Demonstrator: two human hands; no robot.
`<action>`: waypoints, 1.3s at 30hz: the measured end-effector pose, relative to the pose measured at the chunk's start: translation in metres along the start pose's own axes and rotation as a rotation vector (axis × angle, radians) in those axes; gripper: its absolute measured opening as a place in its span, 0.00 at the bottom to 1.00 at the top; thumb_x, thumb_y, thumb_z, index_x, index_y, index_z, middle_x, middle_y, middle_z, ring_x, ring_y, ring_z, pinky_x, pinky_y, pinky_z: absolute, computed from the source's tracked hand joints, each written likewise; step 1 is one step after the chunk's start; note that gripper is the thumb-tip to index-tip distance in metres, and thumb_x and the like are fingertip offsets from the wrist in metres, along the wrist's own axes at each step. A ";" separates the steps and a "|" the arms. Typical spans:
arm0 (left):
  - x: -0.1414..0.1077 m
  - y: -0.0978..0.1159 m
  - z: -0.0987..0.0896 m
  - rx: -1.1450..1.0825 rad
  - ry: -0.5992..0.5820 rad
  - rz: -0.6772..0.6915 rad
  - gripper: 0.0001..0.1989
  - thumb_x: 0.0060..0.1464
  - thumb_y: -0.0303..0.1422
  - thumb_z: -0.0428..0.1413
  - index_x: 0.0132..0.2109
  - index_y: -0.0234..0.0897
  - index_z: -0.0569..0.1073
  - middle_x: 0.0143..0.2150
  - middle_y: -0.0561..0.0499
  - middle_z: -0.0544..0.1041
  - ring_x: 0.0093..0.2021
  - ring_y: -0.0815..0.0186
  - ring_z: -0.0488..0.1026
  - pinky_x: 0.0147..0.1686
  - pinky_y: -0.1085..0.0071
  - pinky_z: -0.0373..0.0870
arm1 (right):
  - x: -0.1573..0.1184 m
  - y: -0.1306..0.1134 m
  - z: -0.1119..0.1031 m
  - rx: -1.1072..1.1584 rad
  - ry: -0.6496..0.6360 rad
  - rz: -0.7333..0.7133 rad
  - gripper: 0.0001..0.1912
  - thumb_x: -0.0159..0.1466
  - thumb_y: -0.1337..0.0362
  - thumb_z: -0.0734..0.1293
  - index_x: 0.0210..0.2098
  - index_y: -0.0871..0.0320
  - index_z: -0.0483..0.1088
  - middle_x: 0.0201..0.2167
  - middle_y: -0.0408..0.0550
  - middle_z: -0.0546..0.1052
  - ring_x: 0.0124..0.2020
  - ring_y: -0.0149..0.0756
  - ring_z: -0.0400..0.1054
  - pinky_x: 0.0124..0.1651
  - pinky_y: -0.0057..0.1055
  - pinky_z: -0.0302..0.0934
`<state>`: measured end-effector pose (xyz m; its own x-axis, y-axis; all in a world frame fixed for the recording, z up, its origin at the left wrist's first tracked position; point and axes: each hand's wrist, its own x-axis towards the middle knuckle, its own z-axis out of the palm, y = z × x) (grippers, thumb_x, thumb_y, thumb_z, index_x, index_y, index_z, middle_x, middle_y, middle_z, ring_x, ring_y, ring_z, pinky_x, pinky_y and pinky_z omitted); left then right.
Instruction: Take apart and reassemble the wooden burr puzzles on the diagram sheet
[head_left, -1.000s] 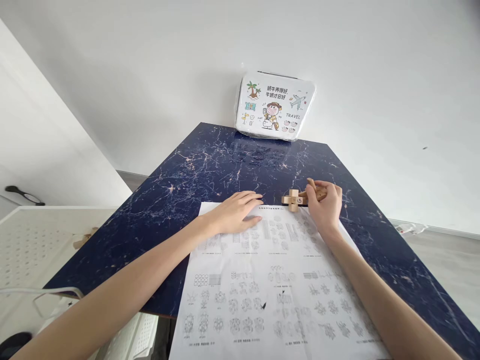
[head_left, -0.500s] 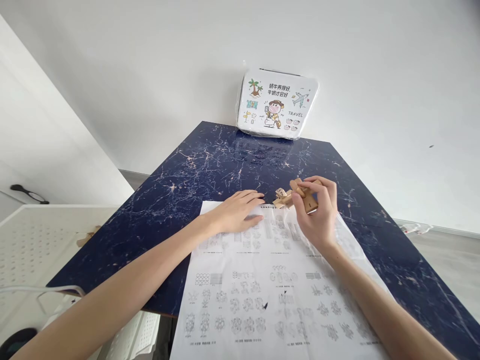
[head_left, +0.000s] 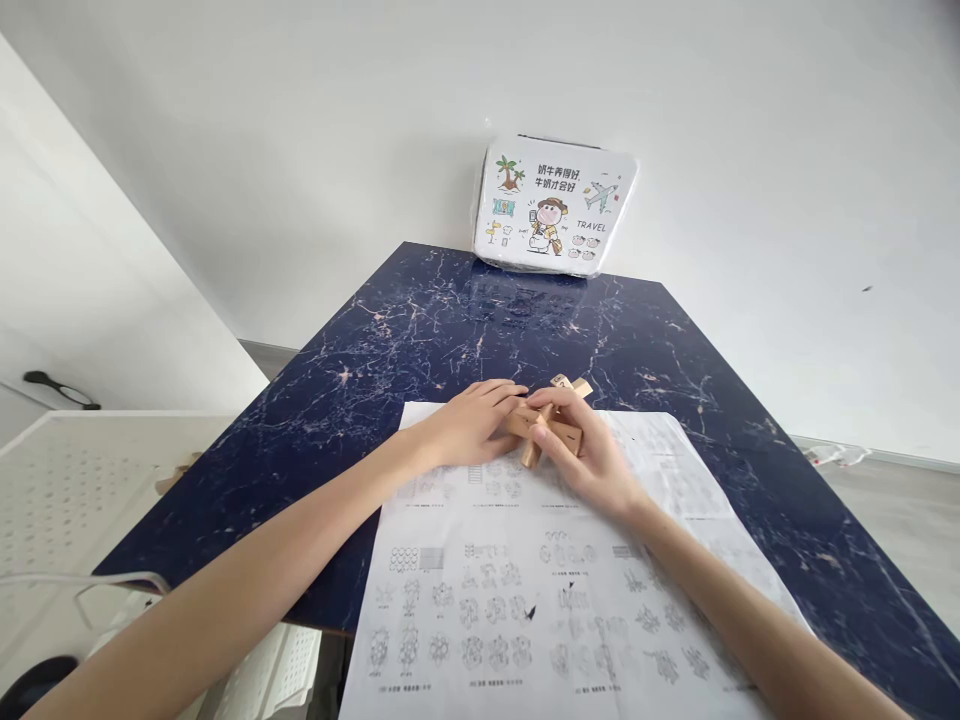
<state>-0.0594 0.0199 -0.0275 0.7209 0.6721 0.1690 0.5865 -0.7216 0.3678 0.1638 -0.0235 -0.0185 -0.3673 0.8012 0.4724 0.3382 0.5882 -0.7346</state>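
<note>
Several joined light wooden pieces (head_left: 568, 434), some with dark marks, sit over the top part of a printed instruction sheet (head_left: 450, 610). My right hand (head_left: 589, 450) pinches them from the right, thumb and fingers on the wood. My left hand (head_left: 480, 420) lies at their left side, its fingertips against the wood and its thumb partly hidden; whether it grips them is hard to see. A numbered piece (head_left: 560, 381) sticks up at the back. Rows of small line drawings cover the paper.
The dark blue marbled table (head_left: 360, 350) has a white tin case (head_left: 551, 205) with cartoon prints at its far edge, leaning on the wall. White perforated shelving (head_left: 82, 480) and a pale cable (head_left: 112, 577) are at the left.
My right hand has moved left with the wooden pieces, which have turned and now meet my left hand. The left arm has hardly moved.
</note>
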 end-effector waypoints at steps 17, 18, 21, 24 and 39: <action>0.001 -0.004 0.004 0.023 -0.003 0.015 0.27 0.69 0.41 0.55 0.71 0.40 0.66 0.75 0.42 0.64 0.77 0.51 0.55 0.74 0.49 0.54 | 0.000 0.000 0.001 -0.029 -0.076 0.057 0.15 0.73 0.56 0.66 0.57 0.50 0.69 0.54 0.53 0.77 0.51 0.46 0.74 0.56 0.47 0.69; 0.001 -0.004 0.003 0.021 -0.003 0.015 0.27 0.69 0.41 0.55 0.71 0.41 0.66 0.75 0.42 0.64 0.77 0.51 0.55 0.74 0.49 0.54 | 0.000 0.000 0.001 -0.029 -0.079 0.061 0.15 0.73 0.56 0.66 0.57 0.50 0.69 0.54 0.53 0.77 0.51 0.46 0.74 0.56 0.47 0.69; 0.001 -0.004 0.003 0.028 -0.002 0.017 0.26 0.69 0.41 0.55 0.70 0.40 0.66 0.75 0.42 0.64 0.77 0.51 0.55 0.74 0.50 0.54 | 0.000 -0.001 0.001 -0.032 -0.079 0.066 0.15 0.73 0.56 0.67 0.58 0.50 0.69 0.54 0.53 0.77 0.50 0.45 0.74 0.55 0.46 0.69; 0.001 -0.005 0.003 0.024 0.001 0.023 0.26 0.70 0.41 0.55 0.70 0.41 0.67 0.76 0.42 0.63 0.77 0.51 0.55 0.74 0.50 0.54 | 0.000 0.000 0.001 -0.034 -0.077 0.065 0.15 0.73 0.56 0.67 0.58 0.50 0.69 0.54 0.52 0.77 0.50 0.45 0.74 0.55 0.45 0.69; 0.001 -0.003 0.001 0.003 0.002 0.017 0.22 0.69 0.40 0.56 0.66 0.43 0.71 0.75 0.44 0.65 0.77 0.51 0.56 0.74 0.49 0.54 | 0.000 0.003 0.000 0.001 -0.101 0.059 0.17 0.74 0.53 0.66 0.59 0.49 0.68 0.55 0.53 0.76 0.52 0.48 0.74 0.55 0.48 0.69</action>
<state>-0.0596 0.0224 -0.0294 0.7299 0.6602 0.1771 0.5754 -0.7332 0.3624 0.1648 -0.0223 -0.0205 -0.4323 0.8194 0.3764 0.3609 0.5398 -0.7605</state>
